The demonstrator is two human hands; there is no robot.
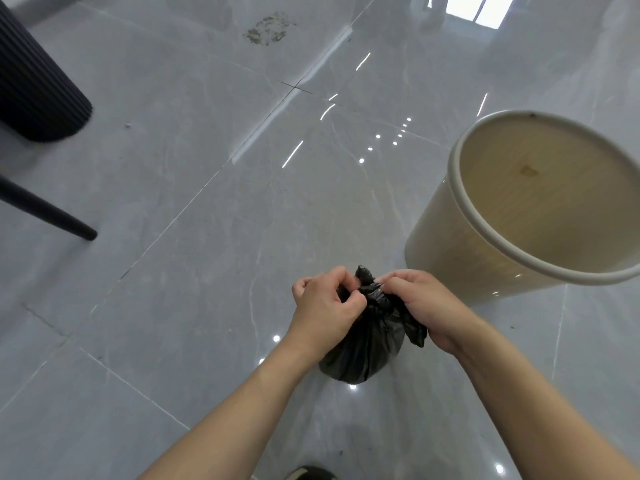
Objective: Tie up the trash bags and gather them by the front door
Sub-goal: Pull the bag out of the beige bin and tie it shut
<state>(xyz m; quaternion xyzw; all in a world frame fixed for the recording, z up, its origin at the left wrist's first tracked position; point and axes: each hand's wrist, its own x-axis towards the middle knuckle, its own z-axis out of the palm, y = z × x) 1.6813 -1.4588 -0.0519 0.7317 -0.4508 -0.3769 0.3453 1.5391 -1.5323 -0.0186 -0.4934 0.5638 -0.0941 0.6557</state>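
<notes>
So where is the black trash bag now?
Low in the head view, right of centre: the black trash bag hangs between the left hand and right hand, near the cream bin.

Bright daylight, floor (pixel 207 237) glare, wide-angle edge distortion.

Left hand (pixel 325 306) and right hand (pixel 420 306) both pinching the black trash bag's (pixel 367 355) gathered neck, beside a cream bin (pixel 436 230).

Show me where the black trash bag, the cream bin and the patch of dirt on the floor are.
black trash bag (pixel 363 355): head view, on its bulging lower body.
cream bin (pixel 436 233): head view, on its outer side wall.
patch of dirt (pixel 268 29): head view, on the middle of the brownish smear.
</notes>
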